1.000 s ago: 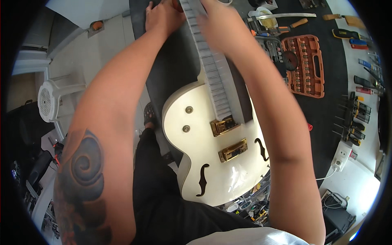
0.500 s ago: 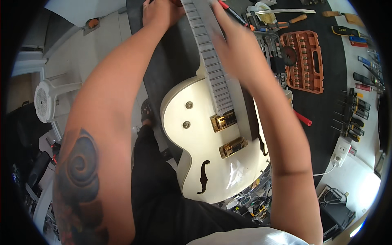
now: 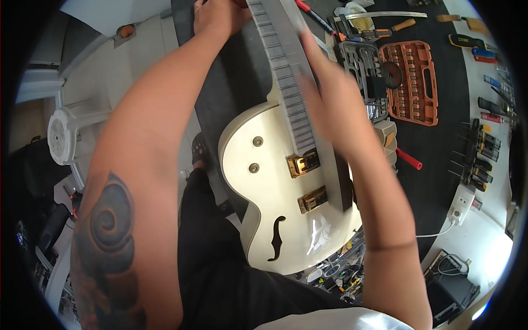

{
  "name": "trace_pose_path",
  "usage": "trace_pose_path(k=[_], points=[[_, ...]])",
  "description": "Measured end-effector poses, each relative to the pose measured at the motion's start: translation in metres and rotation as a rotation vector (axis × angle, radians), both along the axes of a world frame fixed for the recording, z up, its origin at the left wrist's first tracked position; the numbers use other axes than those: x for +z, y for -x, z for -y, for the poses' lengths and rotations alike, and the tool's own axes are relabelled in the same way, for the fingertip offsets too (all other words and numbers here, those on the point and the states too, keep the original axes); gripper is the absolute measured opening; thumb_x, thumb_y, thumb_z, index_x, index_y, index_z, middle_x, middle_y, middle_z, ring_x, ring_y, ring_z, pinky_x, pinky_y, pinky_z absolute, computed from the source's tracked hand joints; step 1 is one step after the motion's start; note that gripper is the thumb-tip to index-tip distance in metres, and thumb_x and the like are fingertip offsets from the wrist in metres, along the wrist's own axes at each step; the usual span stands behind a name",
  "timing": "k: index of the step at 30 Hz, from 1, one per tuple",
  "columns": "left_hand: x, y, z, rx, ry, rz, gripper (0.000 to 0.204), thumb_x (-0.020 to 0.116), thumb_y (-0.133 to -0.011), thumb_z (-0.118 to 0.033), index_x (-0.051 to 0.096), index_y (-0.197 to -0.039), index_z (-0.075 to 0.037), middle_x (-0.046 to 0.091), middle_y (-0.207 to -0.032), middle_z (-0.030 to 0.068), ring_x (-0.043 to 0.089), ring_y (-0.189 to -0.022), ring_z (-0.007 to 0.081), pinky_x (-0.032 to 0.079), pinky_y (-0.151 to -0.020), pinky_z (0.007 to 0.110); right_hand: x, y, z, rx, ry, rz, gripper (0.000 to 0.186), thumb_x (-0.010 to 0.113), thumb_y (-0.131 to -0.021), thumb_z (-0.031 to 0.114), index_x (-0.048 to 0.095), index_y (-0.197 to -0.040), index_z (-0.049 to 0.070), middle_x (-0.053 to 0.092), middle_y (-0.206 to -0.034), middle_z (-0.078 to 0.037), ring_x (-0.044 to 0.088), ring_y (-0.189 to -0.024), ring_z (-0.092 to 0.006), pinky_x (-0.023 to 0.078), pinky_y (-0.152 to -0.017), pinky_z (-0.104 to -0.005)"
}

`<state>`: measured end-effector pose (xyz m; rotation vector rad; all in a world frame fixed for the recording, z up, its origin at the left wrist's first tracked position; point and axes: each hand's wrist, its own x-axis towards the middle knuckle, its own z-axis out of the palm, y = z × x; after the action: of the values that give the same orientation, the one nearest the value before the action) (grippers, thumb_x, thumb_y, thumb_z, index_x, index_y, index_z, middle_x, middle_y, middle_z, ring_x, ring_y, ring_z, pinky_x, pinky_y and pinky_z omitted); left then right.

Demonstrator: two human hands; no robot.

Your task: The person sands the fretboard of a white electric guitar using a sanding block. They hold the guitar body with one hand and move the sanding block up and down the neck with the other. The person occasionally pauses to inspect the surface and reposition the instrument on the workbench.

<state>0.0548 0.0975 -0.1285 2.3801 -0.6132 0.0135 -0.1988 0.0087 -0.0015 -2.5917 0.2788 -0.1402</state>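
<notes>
A cream hollow-body electric guitar [image 3: 275,220] lies face up, its neck pointing away from me. Grey covering lies between the frets of its fretboard [image 3: 286,82], and two gold pickups [image 3: 303,164] sit below. Along the right part of the fretboard rests a long, straight metal bar [image 3: 330,170], its near end reaching over the body beside the pickups. My right hand [image 3: 335,104], somewhat blurred, is closed on this bar with fingers pointing away. At the far end, my left hand [image 3: 216,19] is around the neck's left side; the top edge of the view cuts off its fingertips.
Right of the guitar, the dark bench [image 3: 434,181] carries an orange socket case [image 3: 410,82], a grey tool case [image 3: 363,71], a red tube [image 3: 409,158] and a red marker [image 3: 314,16]. Screwdrivers [image 3: 484,154] hang along the right wall. A white stool [image 3: 69,135] stands left.
My right hand and the metal bar have slid toward me along the neck and a little to the right. The left hand has hardly moved.
</notes>
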Motion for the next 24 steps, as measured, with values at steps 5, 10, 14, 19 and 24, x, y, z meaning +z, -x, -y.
trace_pose_path(k=[5,10,14,19,24], points=[[0.003,0.007,-0.003,-0.123,0.043,0.152,0.038,0.069,-0.101,-0.036,0.072,-0.125,-0.007,0.076,-0.122,0.0205,0.071,-0.119,0.0410,0.043,-0.119,0.060,0.010,-0.121,0.018,-0.045,0.155,-0.167,0.069,0.057,-0.104,0.013,0.038,-0.170,0.008,0.073,-0.119,-0.036,0.072,-0.112,-0.0518,0.058,-0.096,-0.0533],[-0.025,-0.011,-0.007,0.014,-0.057,0.109,0.044,0.074,-0.098,-0.039,0.069,-0.124,-0.005,0.077,-0.119,0.0220,0.071,-0.121,0.0405,0.041,-0.122,0.057,0.004,0.046,-0.016,-0.004,-0.069,-0.003,0.073,0.062,-0.107,0.003,0.034,-0.174,0.010,0.061,-0.158,-0.027,0.058,-0.147,-0.0425,0.047,-0.121,-0.0442],[-0.009,0.000,-0.001,0.012,-0.030,-0.018,0.046,0.077,-0.096,-0.039,0.066,-0.124,-0.005,0.078,-0.119,0.0227,0.071,-0.122,0.0396,0.038,-0.126,0.053,0.016,0.058,-0.020,-0.029,-0.023,-0.095,0.073,0.063,-0.104,-0.002,0.036,-0.172,0.003,0.059,-0.159,-0.028,0.056,-0.150,-0.0426,0.045,-0.122,-0.0442],[-0.011,-0.002,0.001,-0.042,0.067,0.136,0.051,0.074,-0.097,-0.045,0.068,-0.126,-0.003,0.078,-0.119,0.0227,0.070,-0.122,0.0420,0.040,-0.123,0.056,0.012,-0.125,0.010,-0.008,0.135,-0.032,0.073,0.055,-0.099,0.006,0.035,-0.169,-0.001,0.071,-0.120,-0.040,0.071,-0.113,-0.0531,0.056,-0.096,-0.0538],[-0.008,-0.002,-0.012,0.010,-0.017,0.077,0.053,0.073,-0.097,-0.047,0.067,-0.126,-0.003,0.078,-0.118,0.0232,0.070,-0.121,0.0434,0.041,-0.123,0.056,0.025,-0.025,-0.019,-0.179,-0.116,-0.307,0.064,0.061,-0.110,0.014,0.042,-0.171,0.021,0.074,-0.134,-0.027,0.073,-0.123,-0.0423,0.057,-0.105,-0.0436]])
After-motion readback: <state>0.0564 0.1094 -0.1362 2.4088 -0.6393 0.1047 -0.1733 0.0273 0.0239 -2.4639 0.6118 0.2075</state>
